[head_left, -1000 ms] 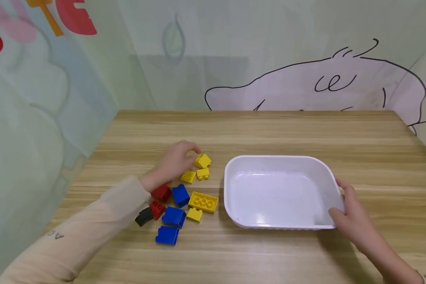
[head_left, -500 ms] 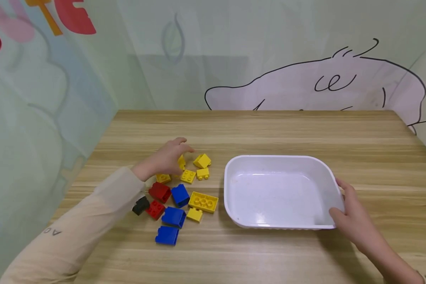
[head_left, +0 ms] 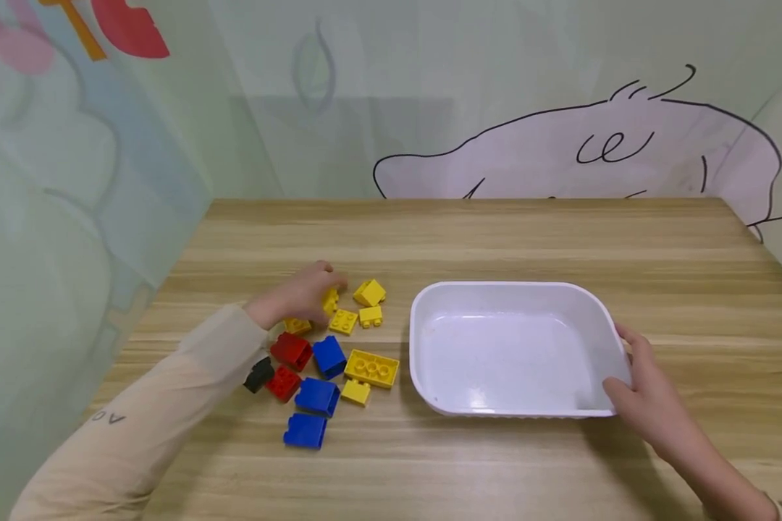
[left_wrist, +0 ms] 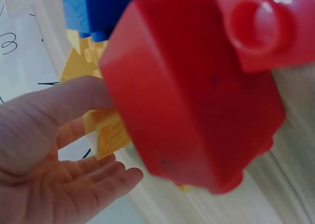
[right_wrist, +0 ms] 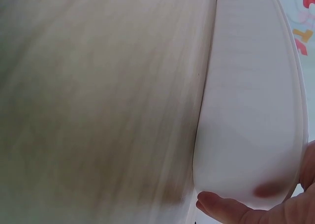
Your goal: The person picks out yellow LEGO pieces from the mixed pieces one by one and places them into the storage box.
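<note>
My left hand (head_left: 300,292) is over the far left bricks, thumb and finger about a yellow toy brick (head_left: 329,301). In the left wrist view the thumb touches this yellow brick (left_wrist: 109,134) and a finger meets its side; the other fingers are spread loosely. The contact is partly hidden by a large red brick (left_wrist: 197,96) close to that camera. My right hand (head_left: 648,394) grips the right end of a white plastic basin (head_left: 511,420), which holds nothing. In the right wrist view a thumb (right_wrist: 221,207) presses the corner of the basin (right_wrist: 251,96).
Near the left hand lie several yellow bricks, including a long one (head_left: 371,369), several blue bricks (head_left: 317,396), red bricks (head_left: 283,383) and a black piece (head_left: 258,375). They sit on a wooden table (head_left: 469,470) before a printed wall (head_left: 339,145).
My left hand has drawn back leftward from the far yellow brick to another one, and its fingers have closed in a little. The right hand and basin stay put.
</note>
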### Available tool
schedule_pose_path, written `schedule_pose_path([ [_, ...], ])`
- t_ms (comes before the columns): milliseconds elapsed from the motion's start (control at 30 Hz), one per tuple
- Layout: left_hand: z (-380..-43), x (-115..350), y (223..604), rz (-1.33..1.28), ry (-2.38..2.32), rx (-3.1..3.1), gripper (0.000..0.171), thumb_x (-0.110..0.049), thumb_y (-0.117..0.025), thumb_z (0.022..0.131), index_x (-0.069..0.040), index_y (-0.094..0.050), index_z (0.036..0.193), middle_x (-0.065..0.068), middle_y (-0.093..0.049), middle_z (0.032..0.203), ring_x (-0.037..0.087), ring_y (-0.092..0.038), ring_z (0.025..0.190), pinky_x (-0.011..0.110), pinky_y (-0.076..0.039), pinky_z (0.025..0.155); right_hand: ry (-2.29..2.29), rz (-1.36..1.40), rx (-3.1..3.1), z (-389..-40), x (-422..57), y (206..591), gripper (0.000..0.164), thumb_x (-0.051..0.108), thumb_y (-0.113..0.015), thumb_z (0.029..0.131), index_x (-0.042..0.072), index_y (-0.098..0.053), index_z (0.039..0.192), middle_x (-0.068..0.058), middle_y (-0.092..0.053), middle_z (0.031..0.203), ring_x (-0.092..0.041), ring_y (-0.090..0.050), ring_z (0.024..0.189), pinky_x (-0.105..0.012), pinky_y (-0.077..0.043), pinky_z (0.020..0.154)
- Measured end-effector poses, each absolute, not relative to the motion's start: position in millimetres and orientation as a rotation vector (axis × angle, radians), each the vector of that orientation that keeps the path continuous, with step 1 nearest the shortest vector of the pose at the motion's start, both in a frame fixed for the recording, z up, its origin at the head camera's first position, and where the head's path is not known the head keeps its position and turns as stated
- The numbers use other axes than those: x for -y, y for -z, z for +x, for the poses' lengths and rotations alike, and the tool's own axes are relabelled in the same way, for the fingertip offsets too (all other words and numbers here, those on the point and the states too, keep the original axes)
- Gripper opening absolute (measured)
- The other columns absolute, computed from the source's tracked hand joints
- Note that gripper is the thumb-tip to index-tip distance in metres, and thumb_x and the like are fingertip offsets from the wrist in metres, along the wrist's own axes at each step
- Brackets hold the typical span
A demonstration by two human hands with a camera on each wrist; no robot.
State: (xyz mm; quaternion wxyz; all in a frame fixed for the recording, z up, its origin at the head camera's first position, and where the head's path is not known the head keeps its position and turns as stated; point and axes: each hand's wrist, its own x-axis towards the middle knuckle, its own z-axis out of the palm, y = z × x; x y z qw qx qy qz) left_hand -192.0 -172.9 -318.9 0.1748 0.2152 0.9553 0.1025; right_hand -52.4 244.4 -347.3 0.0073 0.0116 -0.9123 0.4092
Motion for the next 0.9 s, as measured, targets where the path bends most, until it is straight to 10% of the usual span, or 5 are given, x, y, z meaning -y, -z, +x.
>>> schedule_pose_path([
  [900, -191.9, 166.6, 321.8, 0.513, -0.316, -2.760, 0.049, 0.009, -0.067, 0.063, 0.003, -0.052, 0.110, 0.018, -0.048, 0.110, 0.028, -0.047, 0.087, 0.037, -0.048, 0.079, -1.282, 0.042, 2.850, -52.7, -242.7, 351.5, 0.065, -0.009, -0.042, 0.078, -0.006, -0.011, 0.134, -0.044, -0.038, 0.117, -0.046, -0.046, 0.098, -0.047, -0.047, 0.068],
])
